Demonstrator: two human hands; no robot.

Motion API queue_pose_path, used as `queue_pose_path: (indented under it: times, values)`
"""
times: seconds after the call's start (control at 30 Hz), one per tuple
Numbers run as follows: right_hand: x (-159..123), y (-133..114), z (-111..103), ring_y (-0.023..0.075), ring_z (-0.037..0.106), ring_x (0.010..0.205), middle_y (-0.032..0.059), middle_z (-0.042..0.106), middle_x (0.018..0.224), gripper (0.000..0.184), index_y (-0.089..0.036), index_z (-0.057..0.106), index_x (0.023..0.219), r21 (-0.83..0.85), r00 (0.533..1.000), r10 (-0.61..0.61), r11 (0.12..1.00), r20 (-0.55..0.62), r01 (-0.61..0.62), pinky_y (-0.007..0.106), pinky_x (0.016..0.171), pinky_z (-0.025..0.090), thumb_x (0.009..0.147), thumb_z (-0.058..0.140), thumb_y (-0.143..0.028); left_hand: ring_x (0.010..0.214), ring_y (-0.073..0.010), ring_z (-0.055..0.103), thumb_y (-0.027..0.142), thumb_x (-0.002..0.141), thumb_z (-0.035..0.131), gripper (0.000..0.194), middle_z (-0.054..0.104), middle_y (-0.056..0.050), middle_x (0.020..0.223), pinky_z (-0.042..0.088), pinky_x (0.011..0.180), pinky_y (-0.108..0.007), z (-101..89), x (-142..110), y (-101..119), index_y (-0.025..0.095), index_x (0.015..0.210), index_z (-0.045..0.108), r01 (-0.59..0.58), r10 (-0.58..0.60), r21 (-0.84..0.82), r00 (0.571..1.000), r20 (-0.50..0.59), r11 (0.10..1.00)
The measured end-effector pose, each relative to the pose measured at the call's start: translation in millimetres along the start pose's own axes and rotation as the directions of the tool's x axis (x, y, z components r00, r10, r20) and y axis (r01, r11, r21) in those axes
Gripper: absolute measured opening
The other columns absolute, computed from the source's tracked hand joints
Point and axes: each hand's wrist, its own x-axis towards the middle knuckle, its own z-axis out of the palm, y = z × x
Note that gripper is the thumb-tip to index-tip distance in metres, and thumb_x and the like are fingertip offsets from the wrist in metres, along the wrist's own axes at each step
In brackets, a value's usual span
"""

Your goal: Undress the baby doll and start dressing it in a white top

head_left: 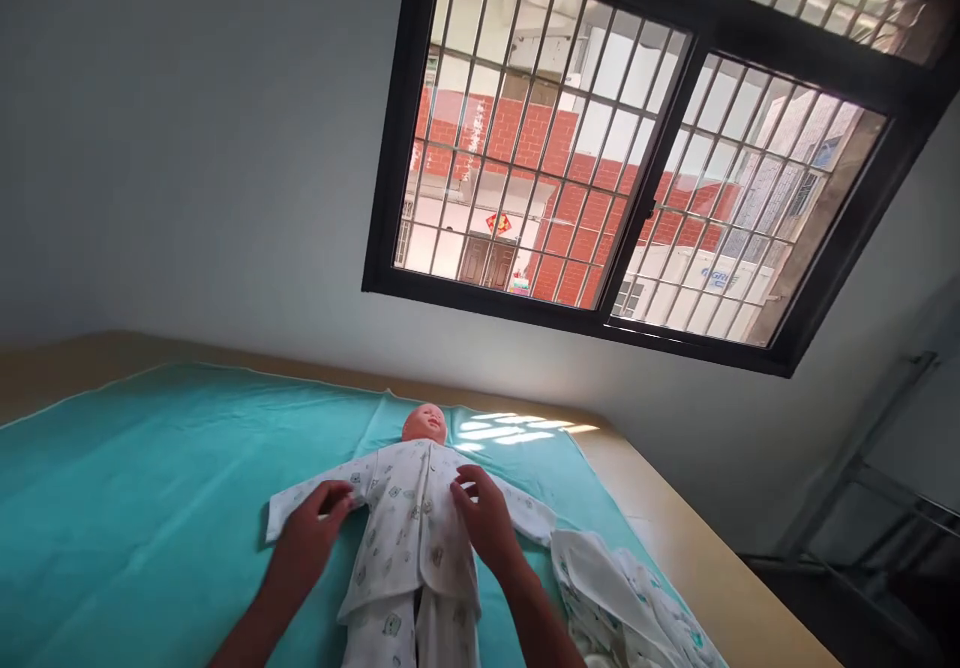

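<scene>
A baby doll point(424, 422) lies on its back, dressed in a white printed baby jacket point(401, 518) and matching trousers point(390, 640). The jacket's front edges meet down the middle of the chest and part slightly at the hem. My left hand point(319, 523) is beside the sleeve on the left, its fingers bent and a small gap showing by the thumb. Over the chest's right side is my right hand point(484, 516), fingers curved and thumb apart, with nothing visible between them. Whether either hand touches the cloth is hard to tell.
A turquoise sheet point(187, 478) covers most of the wooden table point(675, 508). Folded white printed baby clothes point(615, 598) lie at the lower right. Behind the table is a wall with a barred window point(517, 138). A metal frame point(862, 468) stands at the right.
</scene>
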Motion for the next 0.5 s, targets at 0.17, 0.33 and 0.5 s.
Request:
queue_pose_path:
  times: [0.17, 0.33, 0.5]
  values:
    - [65.2, -31.6, 22.4, 0.0260, 0.069, 0.087, 0.0118, 0.073, 0.091, 0.032, -0.016, 0.065, 0.094, -0.179, 0.998, 0.051, 0.983, 0.029, -0.045, 0.034, 0.075, 0.050, 0.091, 0.047, -0.042, 0.103, -0.0270, 0.066, 0.046, 0.072, 0.040, 0.041, 0.073, -0.012, 0.104, 0.051, 0.094, -0.039, 85.8, 62.1, 49.6, 0.018, 0.089, 0.065, -0.133, 0.139, -0.135, 0.990, 0.039, 0.982]
    - [85.6, -26.8, 41.5, 0.0384, 0.071, 0.093, 0.0224, 0.074, 0.097, 0.034, -0.012, 0.069, 0.105, -0.332, 0.990, 0.130, 0.937, 0.047, -0.107, 0.046, 0.076, 0.051, 0.091, 0.044, -0.032, 0.111, -0.0273, 0.065, 0.046, 0.078, 0.044, 0.039, 0.073, -0.011, 0.112, 0.051, 0.094, -0.034, 136.7, 75.7, 43.3, 0.021, 0.098, 0.066, -0.134, 0.138, -0.058, 0.988, 0.065, 0.989]
    - [110.7, 4.1, 67.6, 0.0389, 0.072, 0.093, 0.0212, 0.075, 0.096, 0.036, -0.016, 0.072, 0.104, -0.429, 0.988, 0.155, 0.893, 0.008, -0.136, 0.048, 0.076, 0.053, 0.092, 0.041, -0.031, 0.100, -0.0184, 0.070, 0.033, 0.087, 0.036, 0.030, 0.076, -0.003, 0.103, 0.051, 0.087, -0.023, 154.0, 98.8, 7.4, 0.028, 0.093, 0.065, -0.204, 0.185, 0.070, 0.960, 0.211, 0.976]
